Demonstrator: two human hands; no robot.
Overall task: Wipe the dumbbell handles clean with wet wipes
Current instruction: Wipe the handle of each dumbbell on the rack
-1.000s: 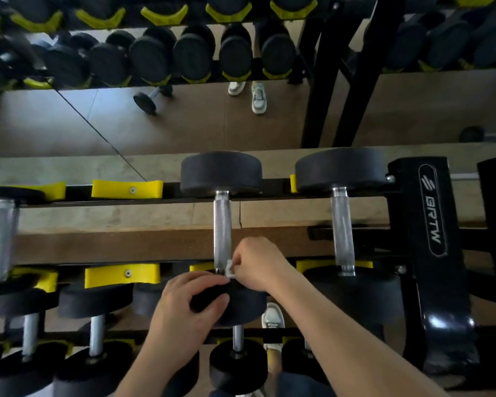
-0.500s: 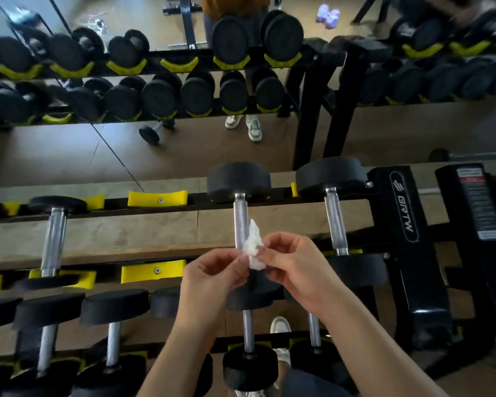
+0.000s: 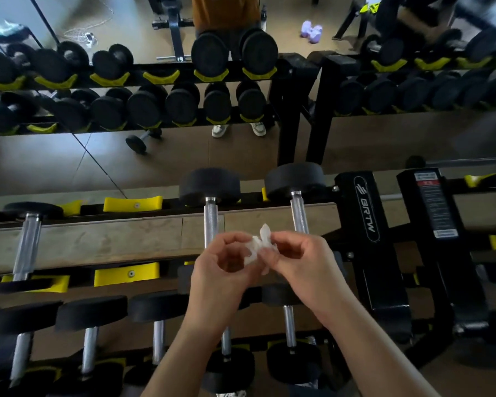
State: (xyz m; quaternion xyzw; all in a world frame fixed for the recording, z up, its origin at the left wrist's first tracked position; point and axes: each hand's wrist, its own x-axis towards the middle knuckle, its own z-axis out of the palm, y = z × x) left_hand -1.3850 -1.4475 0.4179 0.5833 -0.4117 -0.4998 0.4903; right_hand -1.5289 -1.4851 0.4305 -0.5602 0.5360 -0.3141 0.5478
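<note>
Head view: left hand (image 3: 221,270) and right hand (image 3: 301,262) both pinch a crumpled white wet wipe (image 3: 258,245) between curled fingertips, in front of the knurled steel dumbbell handle (image 3: 211,222) and seemingly clear of it. Step looks like refolding the wipe — next move: wrap it round a handle, rub lengthwise.

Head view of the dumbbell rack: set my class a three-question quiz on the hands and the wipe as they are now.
1. Left hand and right hand: which grips the wet wipe? A left only B right only C both
2. What colour is the empty cradle left of the middle dumbbell handle?
3. True or false: the wipe touches that handle.
Key: 1 C; 2 yellow; 3 false.
</note>
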